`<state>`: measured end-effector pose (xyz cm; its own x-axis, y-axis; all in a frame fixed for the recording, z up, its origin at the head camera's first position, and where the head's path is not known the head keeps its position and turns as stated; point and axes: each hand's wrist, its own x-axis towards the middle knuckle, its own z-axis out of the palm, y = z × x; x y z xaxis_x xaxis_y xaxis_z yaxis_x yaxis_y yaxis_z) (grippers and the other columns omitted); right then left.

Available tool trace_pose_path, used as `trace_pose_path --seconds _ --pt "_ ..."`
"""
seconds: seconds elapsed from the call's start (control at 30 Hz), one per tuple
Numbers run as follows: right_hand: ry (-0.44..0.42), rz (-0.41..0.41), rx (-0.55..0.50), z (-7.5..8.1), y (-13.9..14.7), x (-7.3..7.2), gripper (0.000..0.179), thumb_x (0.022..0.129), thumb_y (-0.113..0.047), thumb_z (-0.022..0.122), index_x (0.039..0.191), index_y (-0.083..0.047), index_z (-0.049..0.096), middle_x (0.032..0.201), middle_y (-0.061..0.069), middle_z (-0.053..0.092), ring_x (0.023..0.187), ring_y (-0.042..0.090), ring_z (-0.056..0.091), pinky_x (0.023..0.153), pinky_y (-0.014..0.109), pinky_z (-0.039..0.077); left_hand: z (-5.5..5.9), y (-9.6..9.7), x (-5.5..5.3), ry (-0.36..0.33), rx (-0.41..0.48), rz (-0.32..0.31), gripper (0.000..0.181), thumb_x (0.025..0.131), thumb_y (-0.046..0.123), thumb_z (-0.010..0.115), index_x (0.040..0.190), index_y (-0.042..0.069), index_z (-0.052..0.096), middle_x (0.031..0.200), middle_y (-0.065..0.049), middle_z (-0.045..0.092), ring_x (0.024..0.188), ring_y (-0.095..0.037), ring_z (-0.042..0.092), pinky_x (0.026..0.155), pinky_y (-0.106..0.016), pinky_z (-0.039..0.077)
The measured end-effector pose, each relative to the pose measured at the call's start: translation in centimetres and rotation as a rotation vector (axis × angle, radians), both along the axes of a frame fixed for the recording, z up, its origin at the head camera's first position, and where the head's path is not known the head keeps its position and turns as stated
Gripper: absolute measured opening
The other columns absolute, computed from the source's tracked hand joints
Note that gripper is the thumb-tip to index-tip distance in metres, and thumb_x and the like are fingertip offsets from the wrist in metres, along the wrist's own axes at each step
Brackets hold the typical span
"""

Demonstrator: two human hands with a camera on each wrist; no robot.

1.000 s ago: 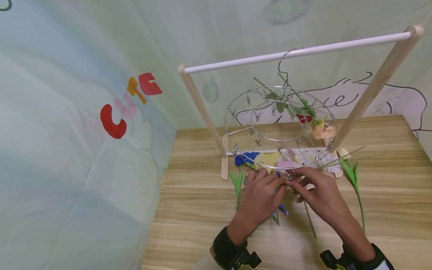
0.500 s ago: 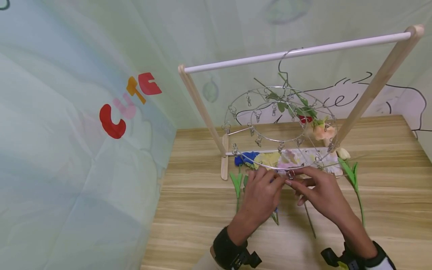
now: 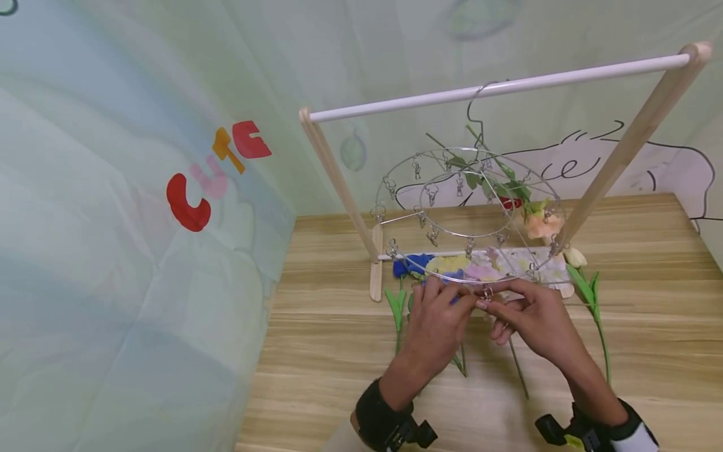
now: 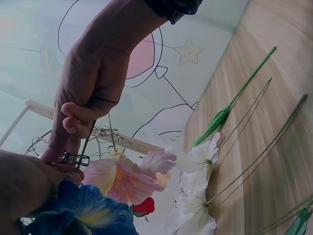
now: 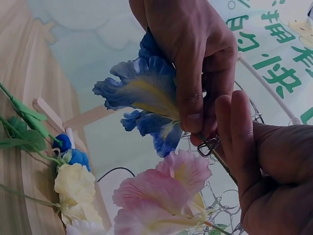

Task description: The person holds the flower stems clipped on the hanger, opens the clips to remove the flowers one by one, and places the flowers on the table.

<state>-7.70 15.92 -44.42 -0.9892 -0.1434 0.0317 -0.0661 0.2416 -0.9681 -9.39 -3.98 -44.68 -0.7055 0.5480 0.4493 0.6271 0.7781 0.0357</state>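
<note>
My left hand (image 3: 437, 329) pinches the thin stem of a blue artificial iris (image 5: 146, 93), just behind its bloom. In the right wrist view the stem runs past a small wire clip (image 5: 205, 147) between the hands. Opposite, my right hand (image 3: 539, 320) has its thumb and forefinger on that clip (image 3: 486, 292), at the front rim of a round wire hanger (image 3: 465, 235). Whether the clip bites the stem is hidden by fingers. A pink artificial flower (image 4: 127, 178) hangs close behind the iris.
The hanger hooks over the white bar (image 3: 407, 107) of a wooden stand (image 3: 615, 163). Several artificial flowers lie on the table (image 3: 316, 351), among them a white tulip (image 3: 575, 257) and yellow blooms (image 5: 76, 188). A red rose (image 3: 511, 203) and a peach flower (image 3: 542, 225) are behind.
The iris's blue petals have gone from below my left hand to above its fingers, by the hanger's rim. Both hands stay at the clip, with small finger shifts.
</note>
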Motion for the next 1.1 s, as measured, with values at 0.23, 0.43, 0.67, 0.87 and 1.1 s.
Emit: trace_pose_path --seconds 0.23,0.43,0.67,0.87,1.1 --pt "0.078 -0.049 -0.054 -0.31 -0.35 0.03 0.018 0.100 -0.002 0.071 0.115 0.009 0.071 0.068 0.004 0.076 0.051 0.020 0.072 0.050 0.037 0.059 0.06 0.02 0.02 -0.016 0.001 -0.001 0.012 0.102 0.032 0.073 0.111 0.030 0.082 0.113 0.014 0.072 0.095 -0.013 0.045 0.080 -0.030 0.030" --pt "0.114 -0.090 -0.085 -0.58 -0.70 -0.11 0.013 0.099 -0.002 0.072 0.108 0.008 0.073 0.072 0.005 0.077 0.051 0.020 0.072 0.049 0.037 0.058 -0.19 -0.02 0.19 0.005 -0.046 -0.004 0.016 0.101 0.035 0.073 0.115 0.032 0.081 0.113 0.016 0.071 0.093 -0.011 0.045 0.079 -0.028 0.029" --pt "0.090 -0.097 -0.064 -0.67 -0.58 -0.05 0.018 0.099 -0.002 0.072 0.113 0.009 0.073 0.082 0.016 0.080 0.055 0.018 0.075 0.052 0.038 0.060 -0.32 -0.11 0.39 -0.041 -0.075 -0.013 0.019 0.102 0.035 0.073 0.119 0.031 0.080 0.115 0.014 0.072 0.097 -0.011 0.047 0.080 -0.028 0.030" --pt "0.104 -0.099 -0.009 -0.63 -0.56 0.12 0.020 0.099 -0.004 0.073 0.117 0.006 0.073 0.080 0.014 0.080 0.057 0.014 0.075 0.054 0.035 0.060 -0.39 -0.14 0.41 -0.048 -0.081 -0.013 0.017 0.102 0.035 0.073 0.117 0.031 0.081 0.112 0.014 0.072 0.097 -0.011 0.047 0.080 -0.028 0.030" --pt "0.117 -0.086 0.011 -0.94 -0.52 0.02 0.021 0.097 -0.004 0.075 0.117 0.003 0.074 0.093 0.021 0.080 0.059 0.014 0.076 0.053 0.034 0.060 -0.43 -0.20 0.49 -0.062 -0.086 -0.018 0.016 0.101 0.033 0.074 0.115 0.030 0.081 0.109 0.014 0.071 0.098 -0.011 0.047 0.081 -0.029 0.030"
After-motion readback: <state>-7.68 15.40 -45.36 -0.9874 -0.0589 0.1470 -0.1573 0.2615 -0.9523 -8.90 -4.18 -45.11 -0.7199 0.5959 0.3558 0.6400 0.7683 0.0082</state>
